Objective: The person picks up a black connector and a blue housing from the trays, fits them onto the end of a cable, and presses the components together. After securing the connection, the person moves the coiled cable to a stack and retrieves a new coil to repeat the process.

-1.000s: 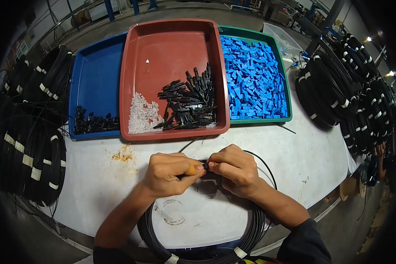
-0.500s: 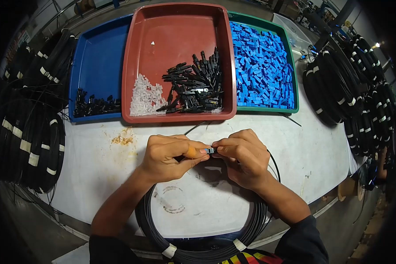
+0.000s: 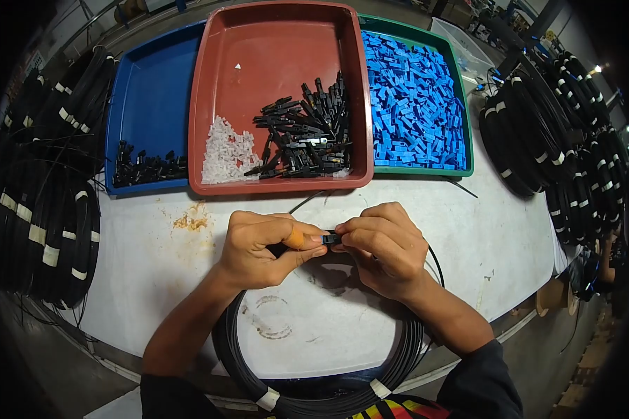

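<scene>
Between my two hands is a small cable connector (image 3: 330, 239), mostly black with a bit of blue at its left end. The thumb and index finger of my left hand (image 3: 260, 249) pinch that blue end; an orange wrap circles one finger. My right hand (image 3: 390, 250) grips the black end with its fingertips, so much of the piece is hidden. Below both hands lies a coil of black cable (image 3: 239, 363), bound with white tape, at the near edge of the table. A cable strand curves up beside my right wrist.
A red tray (image 3: 279, 49) holds black connector parts (image 3: 307, 129) and clear plastic pieces (image 3: 227, 150). Left of it stands a blue tray (image 3: 150, 91) with black parts; right, a green tray (image 3: 470, 153) full of blue clips (image 3: 416, 105). Taped cable coils (image 3: 45, 237) flank the white table (image 3: 482, 244).
The connector has turned or shifted between my fingertips: a light grey and blue face showed before, and mostly black shows now. Both hands stay in nearly the same place.
</scene>
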Motion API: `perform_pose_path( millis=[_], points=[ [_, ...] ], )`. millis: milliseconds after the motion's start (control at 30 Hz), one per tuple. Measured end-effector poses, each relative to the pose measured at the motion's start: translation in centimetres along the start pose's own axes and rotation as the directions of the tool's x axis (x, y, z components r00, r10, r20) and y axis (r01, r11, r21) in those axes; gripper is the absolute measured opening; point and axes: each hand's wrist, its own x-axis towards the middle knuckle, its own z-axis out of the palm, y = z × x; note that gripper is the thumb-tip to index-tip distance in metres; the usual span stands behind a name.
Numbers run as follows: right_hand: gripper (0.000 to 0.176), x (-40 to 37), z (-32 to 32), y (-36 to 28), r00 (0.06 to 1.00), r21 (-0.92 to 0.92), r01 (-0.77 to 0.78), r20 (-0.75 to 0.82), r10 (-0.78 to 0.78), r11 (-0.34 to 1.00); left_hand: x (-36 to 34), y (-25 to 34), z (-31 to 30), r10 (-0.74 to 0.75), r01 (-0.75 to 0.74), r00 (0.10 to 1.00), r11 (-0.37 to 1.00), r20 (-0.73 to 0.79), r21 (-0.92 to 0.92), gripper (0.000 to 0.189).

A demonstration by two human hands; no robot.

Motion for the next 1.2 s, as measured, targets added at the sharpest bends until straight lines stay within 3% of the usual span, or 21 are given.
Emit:
perform_pose_path(
  millis=[300,367,500,667,767,1000,1067,1100,1200],
  points=[
    [0.032,-0.3,-0.1,0.2,0.998,0.14,-0.056,0.034,0.051,0.989,0.2,0.5,0.2,0.059,-0.062,0.997,0.995,0.042,0.074,0.012],
    [0.032,-0.4,-0.1,0.4,0.994,0.206,-0.102,0.046,0.095,0.973,0.3,1.0,0.6,0.214,-0.236,0.971,0.934,0.11,0.267,0.015],
    [0.03,-0.3,-0.2,0.6,0.992,0.223,-0.115,0.085,0.099,0.968,0.4,0.7,0.8,0.308,-0.331,0.944,0.882,0.121,0.335,0.014],
    [0.027,-0.2,-0.1,0.4,0.972,0.272,-0.227,0.128,0.199,0.935,0.9,1.0,0.4,0.479,-0.558,0.828,0.658,0.29,0.506,0.013],
    [0.026,-0.5,0.1,0.5,0.955,0.309,-0.289,0.153,0.252,0.906,0.7,0.9,0.6,0.51,-0.593,0.798,0.574,0.32,0.564,0.02],
    [0.025,-0.3,-0.1,0.2,0.921,0.348,-0.385,0.208,0.33,0.855,0.5,1.1,0.3,0.462,-0.579,0.814,0.594,0.353,0.558,0.013],
    [0.025,-0.1,0.0,0.1,0.919,0.336,-0.39,0.199,0.34,0.858,0.4,0.2,0.2,0.285,-0.305,0.952,0.876,0.109,0.373,0.015],
    [0.026,-0.1,0.1,0.0,0.948,0.273,-0.313,0.138,0.285,0.91,0.4,0.1,0.5,0.206,-0.202,0.978,0.933,0.017,0.298,0.019],
    [0.028,0.1,0.0,0.1,0.984,0.167,-0.177,0.062,0.169,0.97,0.3,0.1,0.5,0.111,-0.109,0.994,0.969,0.003,0.222,0.018]
  ],
)
